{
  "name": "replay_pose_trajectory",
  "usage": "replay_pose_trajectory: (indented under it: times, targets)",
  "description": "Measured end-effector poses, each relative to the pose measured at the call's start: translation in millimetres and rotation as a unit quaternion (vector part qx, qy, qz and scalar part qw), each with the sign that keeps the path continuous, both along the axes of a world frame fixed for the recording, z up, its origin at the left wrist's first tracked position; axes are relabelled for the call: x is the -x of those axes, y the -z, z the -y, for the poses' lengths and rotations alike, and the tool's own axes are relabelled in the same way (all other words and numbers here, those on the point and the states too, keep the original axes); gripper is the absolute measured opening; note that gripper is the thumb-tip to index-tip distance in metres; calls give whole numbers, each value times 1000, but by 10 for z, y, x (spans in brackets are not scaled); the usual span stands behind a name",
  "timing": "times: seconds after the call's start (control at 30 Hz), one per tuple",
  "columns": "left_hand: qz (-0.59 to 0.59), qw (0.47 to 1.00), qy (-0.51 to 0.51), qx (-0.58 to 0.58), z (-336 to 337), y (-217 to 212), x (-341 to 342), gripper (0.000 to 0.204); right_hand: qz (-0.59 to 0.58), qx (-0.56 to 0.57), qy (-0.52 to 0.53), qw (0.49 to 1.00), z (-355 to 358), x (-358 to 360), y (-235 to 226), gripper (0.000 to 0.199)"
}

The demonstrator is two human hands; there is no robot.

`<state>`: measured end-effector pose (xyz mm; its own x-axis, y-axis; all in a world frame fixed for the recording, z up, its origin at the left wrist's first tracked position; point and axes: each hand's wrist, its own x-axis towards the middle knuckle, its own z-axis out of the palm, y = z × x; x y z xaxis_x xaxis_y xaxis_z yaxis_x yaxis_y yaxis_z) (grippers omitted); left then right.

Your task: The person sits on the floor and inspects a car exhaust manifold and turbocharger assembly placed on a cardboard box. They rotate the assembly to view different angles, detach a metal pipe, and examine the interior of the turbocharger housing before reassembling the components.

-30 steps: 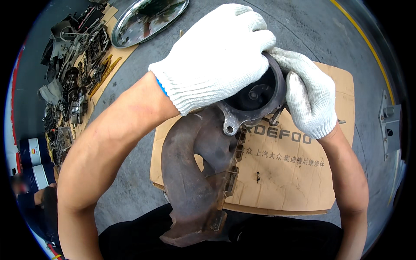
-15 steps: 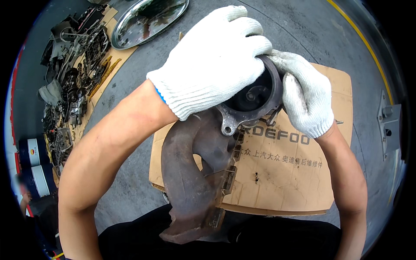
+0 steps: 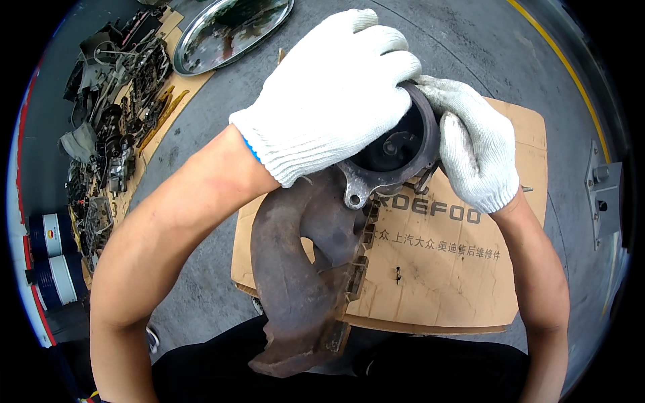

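A rusty brown cast metal manifold (image 3: pixel 295 282) with a round turbine housing (image 3: pixel 396 151) at its top stands between my arms over a sheet of cardboard (image 3: pixel 443 269). My left hand (image 3: pixel 329 94), in a white knit glove, lies over the top of the round housing and grips it. My right hand (image 3: pixel 474 151), also gloved, clasps the housing's right side. A small dark wheel shows inside the housing's opening. The manifold's lower end rests near my dark trousers.
Grey concrete floor all round. A pile of dark metal engine parts (image 3: pixel 114 134) lies on cardboard at the left. An oval metal tray (image 3: pixel 228 30) sits at the top. Blue and white cans (image 3: pixel 50 258) stand at the far left. A yellow floor line (image 3: pixel 564 67) runs at the right.
Both hands stay on the housing; they and the manifold have shifted only slightly, with the left hand's fingers curling a little further over the top.
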<state>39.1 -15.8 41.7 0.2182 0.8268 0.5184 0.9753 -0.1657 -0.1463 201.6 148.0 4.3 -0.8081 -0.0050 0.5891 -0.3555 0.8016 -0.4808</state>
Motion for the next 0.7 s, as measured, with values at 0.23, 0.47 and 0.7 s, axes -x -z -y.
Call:
replay_pose_trajectory:
  times: [0.23,0.47,0.7]
  targets:
    - [3,998,23,52,80,-104,-20,15,-3,3,3,1000,8,15,42,27]
    - [3,998,19,61,77,-123,-33,14,2,18,-2,1000,34,4,21,28]
    - [10,998,21,65,76,-133,-10,14,2,8,-4,1000,13,23,27,28]
